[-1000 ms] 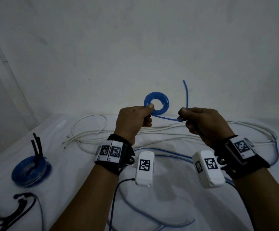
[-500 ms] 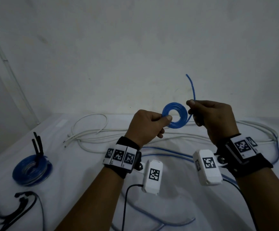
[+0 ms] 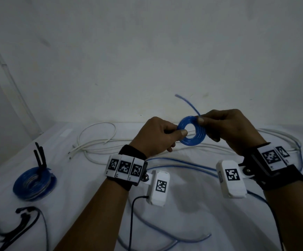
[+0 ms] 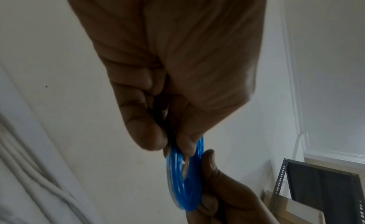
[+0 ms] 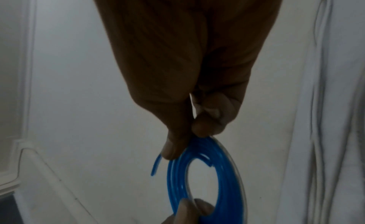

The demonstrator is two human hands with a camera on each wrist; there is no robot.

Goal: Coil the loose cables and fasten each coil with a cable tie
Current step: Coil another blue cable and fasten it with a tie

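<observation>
Above the surface: both hands are raised in front of a pale wall, with a small blue coil between them.
Surface [image 3: 192, 223]: draped in white cloth; loose white cables [image 3: 96, 140] lie along its far side, and loose blue cable strands [image 3: 183, 163] run under the wrists.
Finished coil [image 3: 34, 184]: a larger blue coil lies flat at the left, well apart from the hands, with black cable tie tails [image 3: 40, 156] standing up from it.
Spare ties [image 3: 23, 225]: dark strips lie at the near left edge; they are blurred.
Left hand [image 3: 156, 136]: the grip pinches the left rim of the small coil, thumb on the near face and fingers curled behind.
Right hand [image 3: 232, 129]: the grip pinches the coil's upper right rim, thumb tip pressed on the blue turns.
Small blue coil [image 3: 192, 131]: a flat ring of several turns, upright and facing the head camera, clear of the surface, touching both grips.
Free end [image 3: 188, 104]: a short blue tail rises up and to the left from beside the right thumb.
</observation>
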